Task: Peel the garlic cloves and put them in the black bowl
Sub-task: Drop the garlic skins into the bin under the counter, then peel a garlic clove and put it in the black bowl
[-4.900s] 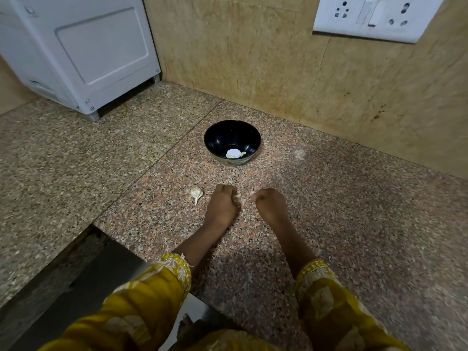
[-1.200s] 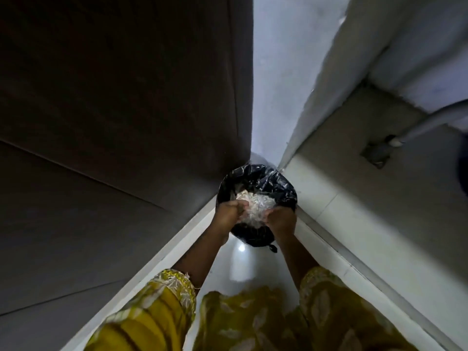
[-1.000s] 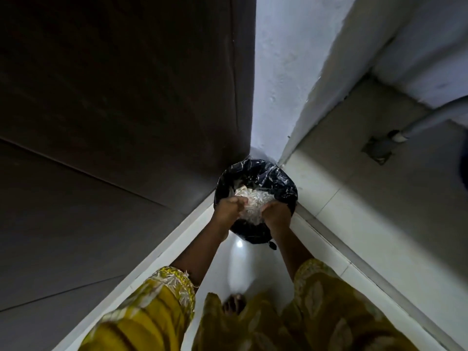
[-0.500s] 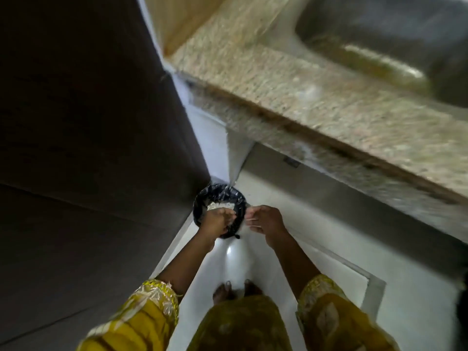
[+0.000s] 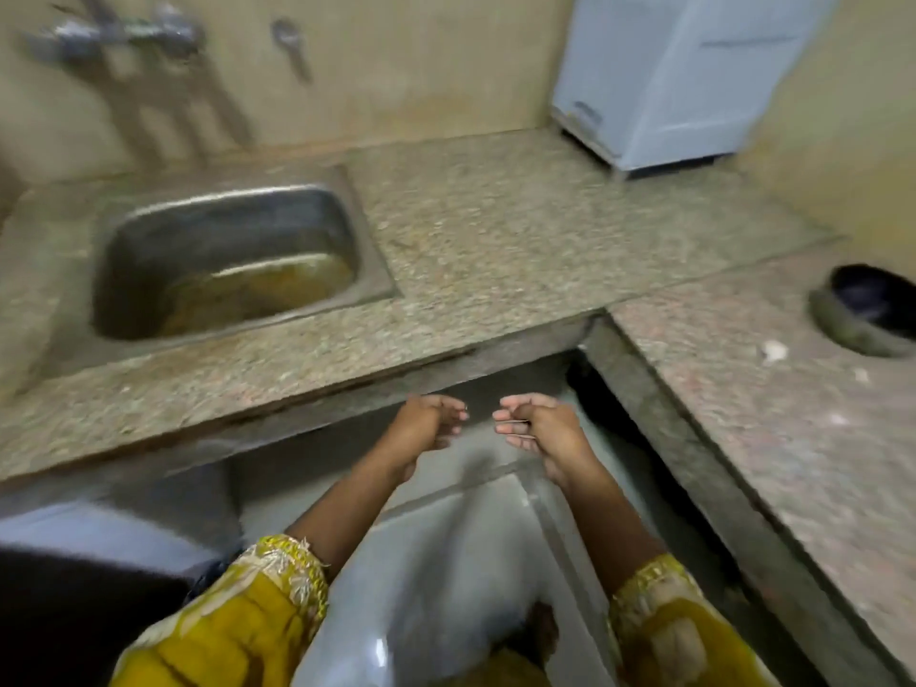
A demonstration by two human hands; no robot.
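Left hand (image 5: 426,424): loosely curled, empty, held off the counter (image 5: 495,240) edge.
Right hand (image 5: 541,429): likewise, near the left, apart.
Garlic clove (image 5: 773,350): on the counter, near the black bowl (image 5: 842,334), far right.
Sink (image 5: 372,270): left.

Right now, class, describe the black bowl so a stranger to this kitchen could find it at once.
Start at the steel sink and follow the stone counter round its corner to the right-hand stretch. The bowl stands there, round and dark inside, unlike the small pale bits beside it.
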